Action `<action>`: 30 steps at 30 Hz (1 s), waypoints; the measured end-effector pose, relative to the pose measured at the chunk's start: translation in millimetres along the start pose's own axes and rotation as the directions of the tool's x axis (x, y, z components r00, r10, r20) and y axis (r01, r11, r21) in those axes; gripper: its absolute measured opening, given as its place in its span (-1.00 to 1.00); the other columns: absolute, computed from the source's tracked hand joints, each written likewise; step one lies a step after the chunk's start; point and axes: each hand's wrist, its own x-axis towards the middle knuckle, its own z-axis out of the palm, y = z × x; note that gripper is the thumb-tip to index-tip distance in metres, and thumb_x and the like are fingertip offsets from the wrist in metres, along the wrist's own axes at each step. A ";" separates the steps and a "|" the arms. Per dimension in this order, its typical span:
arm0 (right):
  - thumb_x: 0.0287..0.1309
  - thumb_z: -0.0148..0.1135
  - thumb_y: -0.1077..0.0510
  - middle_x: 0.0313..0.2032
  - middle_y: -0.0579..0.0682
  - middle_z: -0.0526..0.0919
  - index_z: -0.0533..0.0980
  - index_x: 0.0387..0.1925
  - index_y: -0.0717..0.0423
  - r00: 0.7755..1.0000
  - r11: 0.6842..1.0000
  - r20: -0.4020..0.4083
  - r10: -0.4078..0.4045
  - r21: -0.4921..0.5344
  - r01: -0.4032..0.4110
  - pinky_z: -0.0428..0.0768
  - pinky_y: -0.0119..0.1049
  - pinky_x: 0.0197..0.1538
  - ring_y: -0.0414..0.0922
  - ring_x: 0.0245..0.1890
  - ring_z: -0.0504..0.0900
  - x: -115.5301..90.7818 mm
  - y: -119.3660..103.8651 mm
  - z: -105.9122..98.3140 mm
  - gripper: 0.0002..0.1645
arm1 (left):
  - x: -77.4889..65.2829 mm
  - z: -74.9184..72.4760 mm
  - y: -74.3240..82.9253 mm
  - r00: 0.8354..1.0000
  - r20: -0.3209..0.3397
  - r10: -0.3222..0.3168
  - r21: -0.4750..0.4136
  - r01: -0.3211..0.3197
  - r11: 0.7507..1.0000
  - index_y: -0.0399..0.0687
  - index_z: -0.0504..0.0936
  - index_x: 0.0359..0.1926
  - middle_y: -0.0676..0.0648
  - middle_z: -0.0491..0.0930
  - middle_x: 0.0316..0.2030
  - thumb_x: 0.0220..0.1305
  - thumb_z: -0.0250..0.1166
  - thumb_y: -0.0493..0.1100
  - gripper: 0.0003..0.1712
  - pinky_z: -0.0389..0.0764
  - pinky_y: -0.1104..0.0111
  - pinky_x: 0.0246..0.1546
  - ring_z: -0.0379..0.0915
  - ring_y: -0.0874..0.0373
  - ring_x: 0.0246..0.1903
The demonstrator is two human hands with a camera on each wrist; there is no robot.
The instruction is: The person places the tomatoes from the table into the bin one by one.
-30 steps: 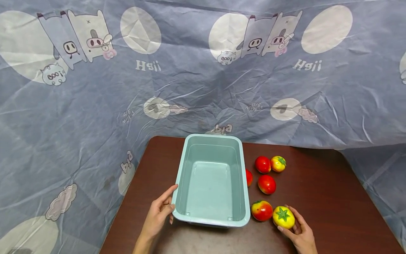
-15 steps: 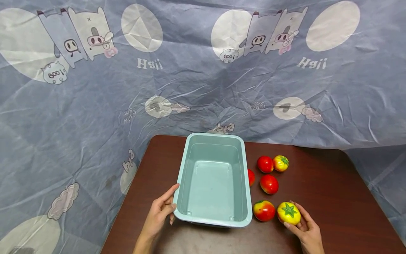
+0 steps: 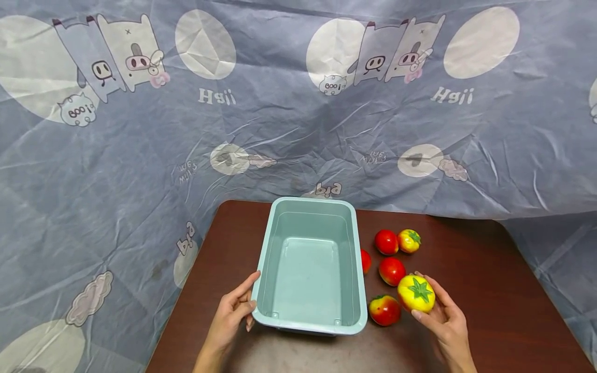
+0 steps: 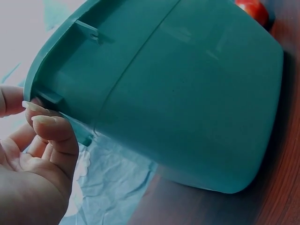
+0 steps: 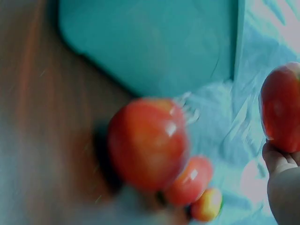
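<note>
My left hand [image 3: 228, 314] grips the near left corner of a pale blue-green plastic tub [image 3: 308, 280], fingers at its rim; the left wrist view shows the curled fingers [image 4: 56, 129] under the tub's lip [image 4: 35, 75]. The tub's inside is bare in the head view. In my right hand [image 3: 446, 324] is a yellow tomato [image 3: 416, 293] with a green star-shaped top, held between thumb and fingers above the table. Its side looks red in the right wrist view [image 5: 281, 108]. A red-yellow tomato [image 3: 384, 311] lies just left of that hand, beside the tub.
Several more tomatoes lie right of the tub: a red one [image 3: 392, 271], another red one [image 3: 386, 242], a yellow one [image 3: 409, 241], and one partly hidden by the tub wall [image 3: 366, 261]. The brown table [image 3: 475, 269] ends at a grey-blue printed cloth [image 3: 280, 103].
My right hand has lifted the yellow tomato off the table, first shifting slightly right, then up and back left. The left hand and tub stay put; the view sways slightly.
</note>
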 end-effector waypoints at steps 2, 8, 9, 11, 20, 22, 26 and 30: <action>-0.12 -0.03 0.82 0.40 0.24 0.26 -0.07 0.39 0.59 0.998 0.998 0.048 -0.045 0.050 0.043 0.53 -0.36 0.21 -0.09 0.36 0.39 4.9 -6.0 9.7 -0.03 | 0.0 0.2 0.0 1.000 0.001 0.002 -0.004 -0.002 1.000 -0.53 0.08 0.40 0.08 0.28 -0.54 0.26 -0.03 -0.55 -0.33 0.39 0.32 -0.86 0.05 -0.18 -0.77; -0.16 -0.06 0.85 0.41 0.39 0.15 -0.12 0.36 0.67 0.962 0.971 0.199 -0.188 0.188 0.150 0.48 -0.29 0.27 0.03 0.41 0.30 18.9 -15.2 34.6 -0.03 | 0.3 1.5 -0.3 1.000 0.001 0.000 -0.024 0.000 1.000 -0.52 0.07 0.41 0.09 0.28 -0.54 0.27 -0.03 -0.54 -0.33 0.39 0.34 -0.85 0.06 -0.12 -0.79; -0.16 -0.05 0.84 0.41 0.39 0.15 -0.11 0.36 0.67 0.961 0.972 0.204 -0.186 0.178 0.151 0.48 -0.29 0.27 0.03 0.41 0.30 20.5 -16.1 38.1 -0.03 | 0.3 1.8 -0.4 1.000 0.001 0.000 -0.031 0.000 1.000 -0.53 0.07 0.41 0.08 0.28 -0.55 0.27 -0.03 -0.54 -0.32 0.36 0.31 -0.86 0.06 -0.10 -0.79; -0.16 -0.04 0.83 0.41 0.39 0.15 -0.09 0.36 0.66 0.965 0.978 0.202 -0.170 0.153 0.140 0.47 -0.30 0.28 0.02 0.40 0.32 23.3 -17.7 44.7 -0.03 | 0.1 2.3 -0.6 1.000 -0.004 -0.003 -0.036 0.003 0.999 -0.53 0.07 0.41 0.05 0.27 -0.56 0.27 -0.03 -0.54 -0.32 0.32 0.26 -0.88 0.10 -0.03 -0.79; -0.11 -0.01 0.77 0.40 0.31 0.20 -0.08 0.38 0.61 0.966 0.989 0.234 -0.109 0.120 0.083 0.51 -0.29 0.23 -0.03 0.34 0.39 30.6 -18.0 70.3 -0.04 | -1.5 3.1 -2.7 0.999 -0.021 -0.030 -0.042 0.029 0.999 -0.50 0.07 0.42 -0.01 0.28 -0.56 0.27 -0.03 -0.53 -0.32 0.22 0.13 -0.87 0.00 -0.21 -0.75; -0.09 0.00 0.75 0.41 0.31 0.19 -0.07 0.38 0.60 0.963 0.992 0.247 -0.105 0.101 0.082 0.49 -0.30 0.25 -0.03 0.36 0.37 31.5 -17.0 75.2 -0.05 | -1.6 2.7 -2.6 0.999 -0.023 -0.033 -0.041 0.032 0.999 -0.49 0.07 0.42 -0.03 0.28 -0.57 0.27 -0.03 -0.52 -0.32 0.21 0.13 -0.87 0.03 -0.15 -0.77; -0.11 0.02 0.75 0.41 0.35 0.16 -0.08 0.38 0.61 0.943 0.986 0.300 -0.145 0.128 0.111 0.47 -0.30 0.28 0.00 0.39 0.33 34.8 -10.7 84.5 -0.04 | -1.8 2.1 -1.7 0.999 -0.027 -0.035 -0.040 0.034 0.999 -0.50 0.06 0.42 0.02 0.29 -0.56 0.28 -0.04 -0.52 -0.32 0.24 0.17 -0.87 0.06 -0.06 -0.78; -0.13 0.04 0.76 0.41 0.41 0.13 -0.11 0.38 0.63 0.915 0.980 0.362 -0.179 0.150 0.132 0.47 -0.29 0.28 0.01 0.41 0.31 35.8 -2.9 92.3 -0.01 | -2.2 4.2 -1.1 0.998 -0.039 -0.048 -0.044 0.046 0.998 -0.48 0.07 0.43 0.09 0.33 -0.54 0.27 -0.02 -0.51 -0.31 0.34 0.32 -0.84 0.02 -0.17 -0.74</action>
